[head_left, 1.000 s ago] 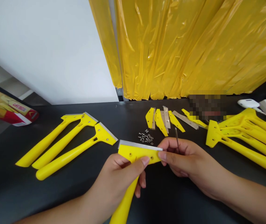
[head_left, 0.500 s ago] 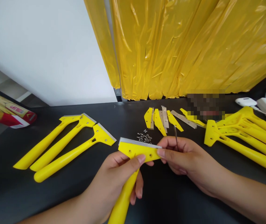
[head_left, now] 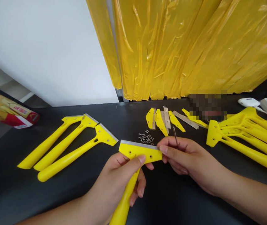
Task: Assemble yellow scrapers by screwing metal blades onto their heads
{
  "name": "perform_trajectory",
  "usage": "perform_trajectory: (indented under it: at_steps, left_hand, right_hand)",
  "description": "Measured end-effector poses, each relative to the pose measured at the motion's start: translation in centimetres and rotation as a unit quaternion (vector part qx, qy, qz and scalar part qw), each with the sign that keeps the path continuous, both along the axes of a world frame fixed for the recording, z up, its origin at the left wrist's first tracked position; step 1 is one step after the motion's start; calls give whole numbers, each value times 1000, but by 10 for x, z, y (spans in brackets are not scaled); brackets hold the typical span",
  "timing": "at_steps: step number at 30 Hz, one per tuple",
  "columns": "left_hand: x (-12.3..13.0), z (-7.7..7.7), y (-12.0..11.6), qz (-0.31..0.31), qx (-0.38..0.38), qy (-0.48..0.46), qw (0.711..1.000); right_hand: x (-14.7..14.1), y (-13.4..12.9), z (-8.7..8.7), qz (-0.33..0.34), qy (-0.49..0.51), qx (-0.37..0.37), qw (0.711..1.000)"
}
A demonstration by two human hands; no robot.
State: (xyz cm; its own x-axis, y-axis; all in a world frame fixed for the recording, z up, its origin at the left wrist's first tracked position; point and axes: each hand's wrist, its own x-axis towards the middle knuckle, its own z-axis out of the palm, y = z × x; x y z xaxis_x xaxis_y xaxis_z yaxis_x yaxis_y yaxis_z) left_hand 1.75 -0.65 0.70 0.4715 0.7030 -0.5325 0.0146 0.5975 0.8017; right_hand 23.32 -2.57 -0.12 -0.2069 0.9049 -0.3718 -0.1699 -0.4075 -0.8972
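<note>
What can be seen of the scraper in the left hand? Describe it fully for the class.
The scraper is bright yellow, apparently plastic, with a smooth, rounded handle and a broad, flat head. A grey, metal-looking strip lines the head's far edge, and two small, dark holes show in its face. It slants over the black table, head away from the wearer; the picture's bottom edge cuts off the handle. The left hand grips its neck; the right hand's fingertips appear to touch its right corner.
</note>
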Motion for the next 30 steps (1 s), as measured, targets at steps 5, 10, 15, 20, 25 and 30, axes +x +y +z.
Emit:
perform_trajectory:
  at_steps: [5, 10, 15, 20, 25, 30]
  left_hand:
    - [-1, 1, -1, 5, 3, -3, 1000]
    - [-2, -2, -2, -11, -2, -9, 1000]
    - [-3, -3, -3, -12, -3, -11, 1000]
    - [-3, -3, -3, -16, -12, -17, 1000]
    - [-3, -3, -2, -12, -5, -11, 1000]
    - [-3, -2, -2, -17, -7, -23, 1000]
  right_hand:
    - [0, 1, -1, -14, 13, -2, 1000]
    - [3, 0, -1, -18, -9, 35, 999]
    - [4, 0, 0, -14, -30, 64, 997]
    - [7, 2, 0, 1, -49, 79, 996]
    - [7, -2, 2, 8, -108, 127, 986]
    - [4, -5, 1, 59, -84, 132, 986]
